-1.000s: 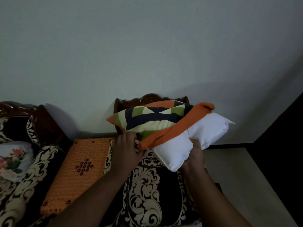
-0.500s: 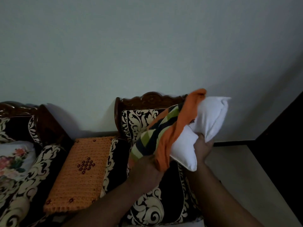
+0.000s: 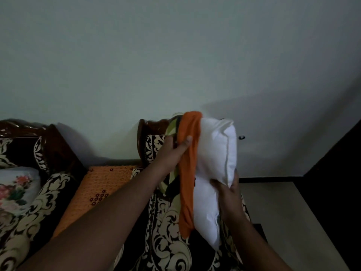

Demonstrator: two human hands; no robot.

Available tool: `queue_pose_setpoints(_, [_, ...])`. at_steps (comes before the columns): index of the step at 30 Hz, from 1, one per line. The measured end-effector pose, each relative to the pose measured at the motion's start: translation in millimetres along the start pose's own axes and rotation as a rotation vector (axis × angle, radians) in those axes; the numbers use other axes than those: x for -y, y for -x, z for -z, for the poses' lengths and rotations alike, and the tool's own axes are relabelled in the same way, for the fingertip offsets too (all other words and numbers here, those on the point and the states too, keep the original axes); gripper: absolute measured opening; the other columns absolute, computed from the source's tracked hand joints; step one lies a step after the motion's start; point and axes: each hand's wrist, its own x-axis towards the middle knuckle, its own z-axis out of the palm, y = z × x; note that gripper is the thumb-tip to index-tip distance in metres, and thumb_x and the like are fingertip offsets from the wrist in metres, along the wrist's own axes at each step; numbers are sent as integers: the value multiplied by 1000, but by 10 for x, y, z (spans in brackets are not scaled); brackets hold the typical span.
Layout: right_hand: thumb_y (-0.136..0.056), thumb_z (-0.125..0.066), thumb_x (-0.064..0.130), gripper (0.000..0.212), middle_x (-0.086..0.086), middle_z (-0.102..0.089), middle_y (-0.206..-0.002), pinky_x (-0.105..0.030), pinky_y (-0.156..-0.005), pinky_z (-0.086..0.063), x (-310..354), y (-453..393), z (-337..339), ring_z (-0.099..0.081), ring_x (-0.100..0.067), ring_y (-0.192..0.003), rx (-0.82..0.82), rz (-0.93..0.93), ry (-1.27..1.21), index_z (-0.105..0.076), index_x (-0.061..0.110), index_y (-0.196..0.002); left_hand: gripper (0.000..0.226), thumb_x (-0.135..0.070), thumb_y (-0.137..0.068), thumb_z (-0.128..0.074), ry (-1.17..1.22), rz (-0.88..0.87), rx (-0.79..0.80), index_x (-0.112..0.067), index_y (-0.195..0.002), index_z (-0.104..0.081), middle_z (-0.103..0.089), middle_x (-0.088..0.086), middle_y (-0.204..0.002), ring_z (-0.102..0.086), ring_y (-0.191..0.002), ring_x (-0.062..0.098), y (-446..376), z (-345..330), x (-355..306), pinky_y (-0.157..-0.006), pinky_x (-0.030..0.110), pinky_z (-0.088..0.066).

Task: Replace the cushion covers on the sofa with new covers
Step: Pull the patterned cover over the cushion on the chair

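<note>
Home living room, dimly lit. Carved dark wooden sofa chair with black-and-cream scroll-pattern upholstery (image 3: 168, 227) against plain pale grey-green painted wall (image 3: 175, 55). Second matching upholstered seat with carved wooden frame (image 3: 29, 145) at left, white floral-print cushion (image 3: 13, 188) on it. Orange crocheted beaded mat (image 3: 101, 188) on surface between two seats. Pale floor (image 3: 273, 202) with dark skirting strip (image 3: 273, 179) at right.

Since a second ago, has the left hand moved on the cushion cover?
Yes. The left hand has climbed from the cushion cover's lower edge to beside the chair's carved wooden backrest.
</note>
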Motion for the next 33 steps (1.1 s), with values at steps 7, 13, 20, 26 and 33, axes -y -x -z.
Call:
queue_pose_setpoints(7, [-83, -74, 3, 78, 10, -59, -140, -33, -103, -51, -185, 6, 232, -58, -7, -125, 194, -4, 333, -43, 36, -147, 22, -25, -99, -48, -138, -11, -254, -13, -100, -67, -68, 12, -89, -66, -83, 31, -142, -211, 159, -67, 37, -49])
queue_pose_setpoints(13, [-66, -97, 28, 102, 8, -54, -146, -35, -107, -48, 55, -205, 216, -53, -11, -133, 384, 49, 476, -38, 31, -149, 28, -30, -95, -51, -146, -189, -235, -18, -71, -56, -58, 3, -63, -54, -56, 15, 36, -363, 263, -56, 36, -44])
queue_pose_setpoints(20, [-76, -74, 38, 68, 7, -57, -138, -41, -107, -47, 188, -169, -55, -57, -13, -125, -33, 299, 528, -46, 33, -138, 30, -50, -95, -49, -294, -216, -243, -24, -84, -59, -58, -8, -71, -63, -69, 19, 24, -301, 207, -62, 30, -45])
queue_pose_setpoints(26, [-94, -63, 46, 45, 23, -53, -109, -31, -82, -52, -271, -110, -16, -55, 5, -98, 72, 496, 731, -52, 42, -137, 31, -48, -97, -54, -321, -77, -97, -28, -104, -76, -75, -2, -104, -68, -98, 20, -216, -19, 90, -90, 37, -52])
queue_pose_setpoints(33, [-88, -50, 45, 48, -3, -61, -114, -39, -75, -56, -322, -228, -53, -64, -23, -95, 217, 398, 1107, -57, 23, -130, 15, -33, -99, -61, -402, -375, 244, -35, -89, -71, -71, -11, -85, -65, -77, 1, 330, -450, -95, -68, 28, -50])
